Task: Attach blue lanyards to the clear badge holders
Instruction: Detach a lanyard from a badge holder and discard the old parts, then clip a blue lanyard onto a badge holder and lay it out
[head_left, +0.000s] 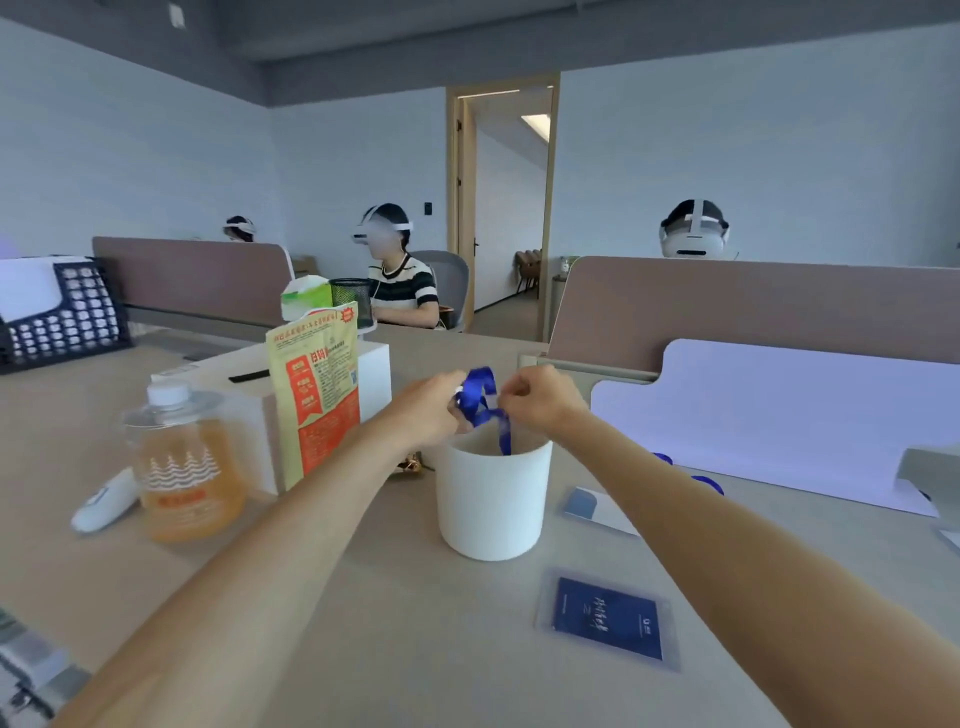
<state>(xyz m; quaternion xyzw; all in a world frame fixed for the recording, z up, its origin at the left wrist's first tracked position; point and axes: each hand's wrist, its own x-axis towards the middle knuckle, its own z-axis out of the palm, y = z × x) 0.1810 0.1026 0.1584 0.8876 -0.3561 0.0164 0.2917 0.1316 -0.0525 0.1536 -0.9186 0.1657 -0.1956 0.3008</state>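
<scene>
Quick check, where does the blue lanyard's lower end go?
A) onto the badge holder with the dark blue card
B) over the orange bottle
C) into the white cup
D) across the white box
C: the blue lanyard, gripped by the left hand and pinched by the right hand, drops down inside the rim of the white cup.

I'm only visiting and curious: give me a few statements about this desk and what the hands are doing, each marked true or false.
1. The left hand and right hand both hold the blue lanyard above the white cup. True.
2. The badge holder with the dark blue card already hangs from the lanyard. False: it lies flat on the table, apart from the lanyard.
3. The bottle left of the cup holds orange liquid. True.
4. The white cup lies tipped on its side. False: it stands upright.
</scene>
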